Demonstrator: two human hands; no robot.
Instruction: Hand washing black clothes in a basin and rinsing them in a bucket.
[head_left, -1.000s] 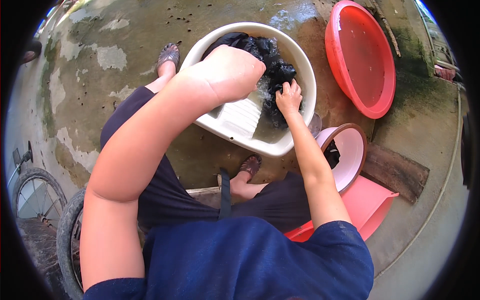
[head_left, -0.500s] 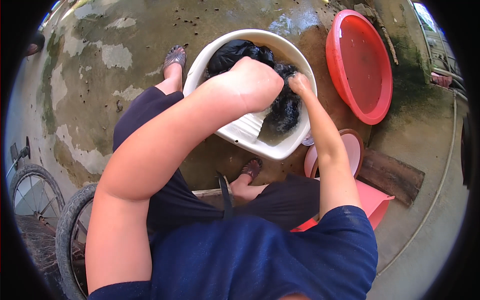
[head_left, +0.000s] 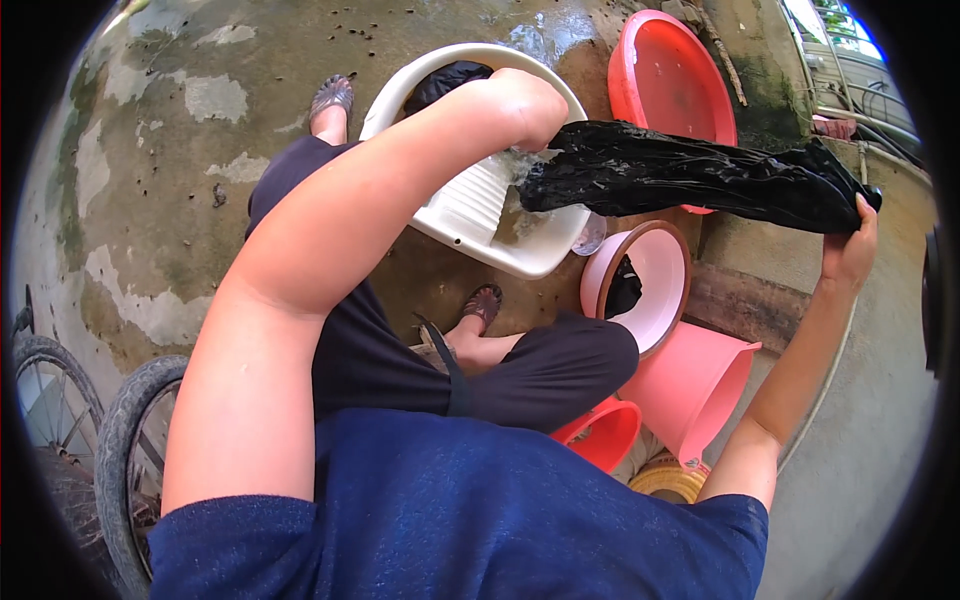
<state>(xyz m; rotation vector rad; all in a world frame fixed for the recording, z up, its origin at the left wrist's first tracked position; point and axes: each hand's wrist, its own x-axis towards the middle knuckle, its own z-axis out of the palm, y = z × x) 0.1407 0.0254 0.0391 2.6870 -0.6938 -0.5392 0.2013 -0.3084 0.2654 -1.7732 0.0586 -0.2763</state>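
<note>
A dripping wet black garment [head_left: 690,175] is stretched sideways in the air, from over the white washtub [head_left: 530,262] out to the right. My right hand [head_left: 850,245] grips its far right end, thumb on top of the cloth. My left hand [head_left: 532,112] is closed at the other end, above the tub; its fingers are hidden behind the back of the hand. Water splashes off the cloth just below it. The tub has a ribbed washboard [head_left: 465,200] moulded into its near side. More black cloth [head_left: 445,85] lies at the tub's far left.
A large red basin [head_left: 625,75] leans beyond the garment. To the right stand a pink bucket with a brown rim [head_left: 665,270] holding dark cloth, a tipped pink bucket [head_left: 690,385], a red container [head_left: 615,435] and a wooden board [head_left: 745,300]. Bicycle wheels [head_left: 120,460] are at lower left.
My right hand has lifted the black garment out of the tub and pulled it far right, stretching it out. My left hand stays over the tub. The view has shifted slightly.
</note>
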